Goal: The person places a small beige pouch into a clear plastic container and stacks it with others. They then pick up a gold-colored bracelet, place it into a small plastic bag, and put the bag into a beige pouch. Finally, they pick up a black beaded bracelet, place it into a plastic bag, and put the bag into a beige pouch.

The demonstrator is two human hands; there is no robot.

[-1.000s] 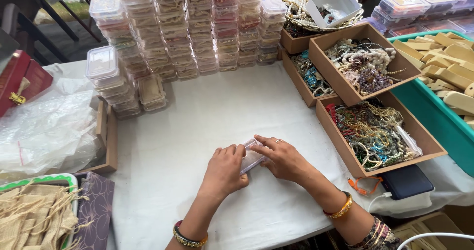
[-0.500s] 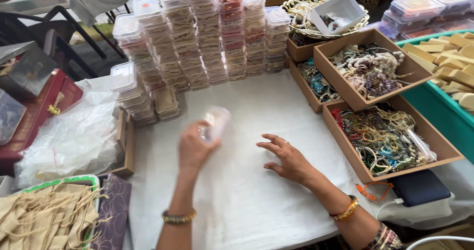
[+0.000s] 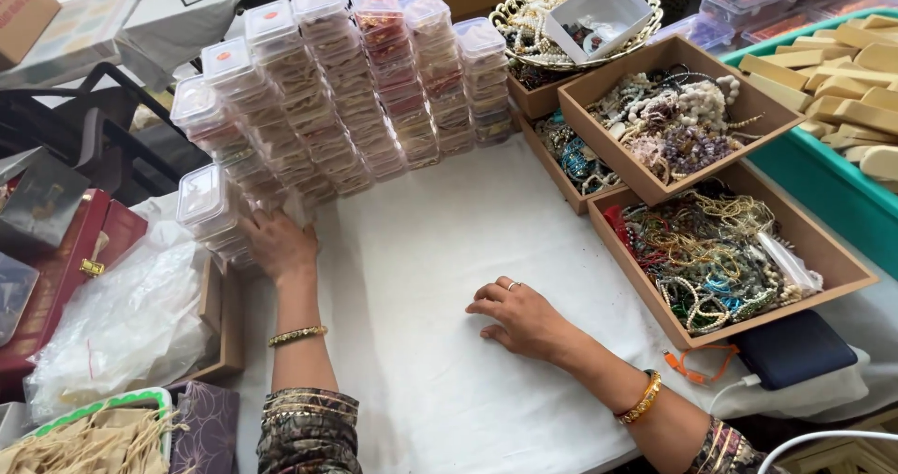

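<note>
Left grip [image 3: 278, 242], fingers spread, holds nothing and touches the box stacks [image 3: 337, 90] just ahead; right grip [image 3: 524, 320] rests open, empty, on the tabletop [image 3: 440, 240].

Left hand [image 3: 278, 242] touches stacked boxes [image 3: 217, 214].

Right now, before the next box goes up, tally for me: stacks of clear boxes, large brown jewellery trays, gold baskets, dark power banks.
Stacks of clear boxes: 8 tops in view
Large brown jewellery trays: 2
Gold basket: 1
Dark power bank: 1
Total: 12
</note>
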